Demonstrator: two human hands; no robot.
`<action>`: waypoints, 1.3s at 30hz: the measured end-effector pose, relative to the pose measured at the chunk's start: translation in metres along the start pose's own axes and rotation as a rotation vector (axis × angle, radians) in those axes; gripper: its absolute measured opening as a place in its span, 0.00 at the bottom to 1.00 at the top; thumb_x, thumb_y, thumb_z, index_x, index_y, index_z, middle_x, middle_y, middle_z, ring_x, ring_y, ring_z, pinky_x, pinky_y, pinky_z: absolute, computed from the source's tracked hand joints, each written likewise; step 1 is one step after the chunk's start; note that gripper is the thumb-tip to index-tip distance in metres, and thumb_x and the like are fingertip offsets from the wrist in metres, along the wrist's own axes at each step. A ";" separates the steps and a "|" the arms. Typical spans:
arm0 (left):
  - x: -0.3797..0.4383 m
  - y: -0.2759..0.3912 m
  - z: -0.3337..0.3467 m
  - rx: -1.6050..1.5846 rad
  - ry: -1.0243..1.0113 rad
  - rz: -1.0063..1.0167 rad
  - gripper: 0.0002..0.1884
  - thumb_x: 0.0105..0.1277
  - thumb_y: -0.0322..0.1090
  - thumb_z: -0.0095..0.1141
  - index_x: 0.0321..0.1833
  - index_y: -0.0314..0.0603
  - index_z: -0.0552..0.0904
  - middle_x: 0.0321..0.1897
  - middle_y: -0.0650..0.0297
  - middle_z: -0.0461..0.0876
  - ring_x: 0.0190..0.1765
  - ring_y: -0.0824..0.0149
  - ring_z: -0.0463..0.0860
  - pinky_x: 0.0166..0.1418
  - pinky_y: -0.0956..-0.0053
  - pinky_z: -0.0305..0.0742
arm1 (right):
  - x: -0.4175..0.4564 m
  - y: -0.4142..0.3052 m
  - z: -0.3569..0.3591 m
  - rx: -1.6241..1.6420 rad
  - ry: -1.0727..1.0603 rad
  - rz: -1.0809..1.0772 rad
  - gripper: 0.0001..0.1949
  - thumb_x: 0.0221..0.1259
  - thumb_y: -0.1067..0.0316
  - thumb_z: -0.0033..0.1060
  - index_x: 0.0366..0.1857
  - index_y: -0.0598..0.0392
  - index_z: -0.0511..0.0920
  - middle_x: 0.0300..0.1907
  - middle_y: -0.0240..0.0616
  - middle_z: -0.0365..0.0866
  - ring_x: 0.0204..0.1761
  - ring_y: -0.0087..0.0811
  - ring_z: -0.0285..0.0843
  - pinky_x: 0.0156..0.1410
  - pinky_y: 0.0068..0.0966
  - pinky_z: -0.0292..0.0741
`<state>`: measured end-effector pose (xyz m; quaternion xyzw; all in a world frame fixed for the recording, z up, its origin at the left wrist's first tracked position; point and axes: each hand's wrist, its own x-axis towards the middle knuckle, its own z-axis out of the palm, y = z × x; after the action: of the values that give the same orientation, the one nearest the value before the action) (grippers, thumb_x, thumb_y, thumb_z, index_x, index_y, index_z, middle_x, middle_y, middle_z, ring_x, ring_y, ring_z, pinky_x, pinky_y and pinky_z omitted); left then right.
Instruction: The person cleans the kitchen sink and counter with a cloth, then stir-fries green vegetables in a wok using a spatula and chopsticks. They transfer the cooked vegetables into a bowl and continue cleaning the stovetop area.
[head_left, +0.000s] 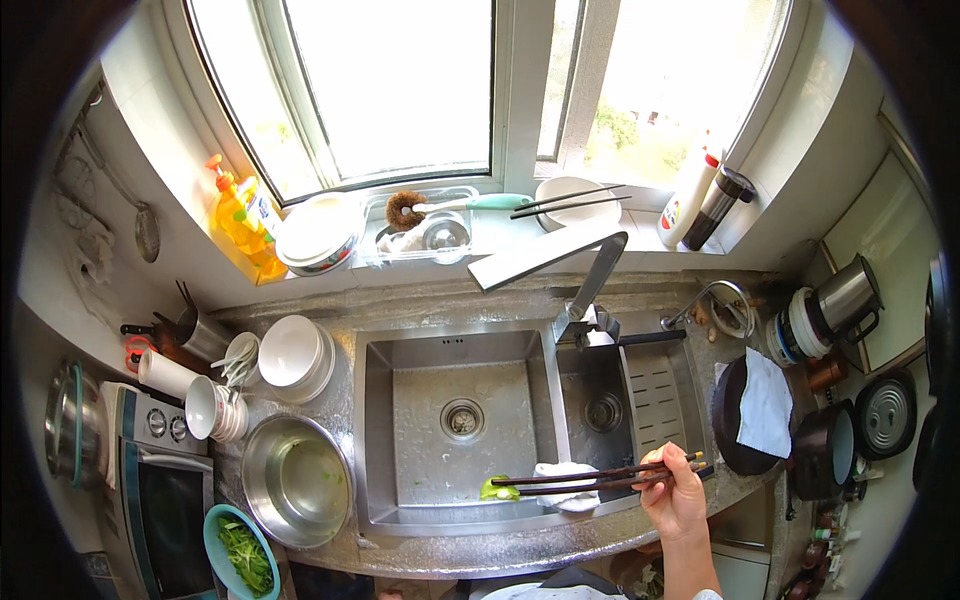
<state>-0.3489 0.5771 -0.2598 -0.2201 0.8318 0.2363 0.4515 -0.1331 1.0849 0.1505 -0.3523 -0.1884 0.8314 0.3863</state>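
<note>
My right hand (673, 491) grips a pair of long dark chopsticks (592, 478) near their thick ends, above the right side of the double sink. Their tips point left and meet a piece of green vegetable (498, 489) at the front of the large sink basin (450, 420). Whether they pinch it or only overlap it in view, I cannot tell. Beneath the chopsticks, a white cloth (564, 501) lies over the front of the divider between the basins. The narrow dark basin (592, 450) is just left of the hand. My left hand is out of view.
At left stand a metal bowl (259, 480) holding water, stacked white bowls (291, 352) and a blue basket (212, 536) of cut greens. The faucet (600, 277) rises behind the divider. A cloth-topped dark round board (727, 427) stands at right. A brush (450, 204) lies on the sill.
</note>
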 end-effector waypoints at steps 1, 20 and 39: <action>-0.002 0.002 0.002 0.005 0.001 0.007 0.15 0.57 0.27 0.45 0.48 0.33 0.73 0.31 0.54 0.78 0.21 0.59 0.78 0.18 0.67 0.72 | -0.001 0.000 -0.001 -0.008 0.005 -0.007 0.09 0.62 0.65 0.53 0.28 0.59 0.76 0.27 0.40 0.80 0.24 0.32 0.81 0.21 0.12 0.76; 0.004 -0.019 0.004 -0.051 -0.006 -0.025 0.12 0.59 0.32 0.49 0.45 0.39 0.76 0.24 0.58 0.78 0.18 0.63 0.77 0.19 0.70 0.71 | -0.018 -0.001 0.005 -0.107 -0.121 -0.125 0.09 0.61 0.66 0.55 0.27 0.62 0.76 0.26 0.44 0.78 0.25 0.36 0.81 0.22 0.13 0.73; 0.004 -0.026 0.002 -0.063 -0.006 -0.058 0.13 0.59 0.31 0.48 0.47 0.39 0.76 0.29 0.57 0.78 0.23 0.62 0.78 0.23 0.67 0.73 | -0.025 0.010 0.006 -0.040 -0.074 -0.037 0.10 0.61 0.66 0.53 0.27 0.62 0.76 0.26 0.45 0.79 0.25 0.36 0.82 0.21 0.13 0.75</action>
<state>-0.3350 0.5573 -0.2690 -0.2574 0.8159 0.2500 0.4533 -0.1311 1.0592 0.1595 -0.3255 -0.2255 0.8326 0.3872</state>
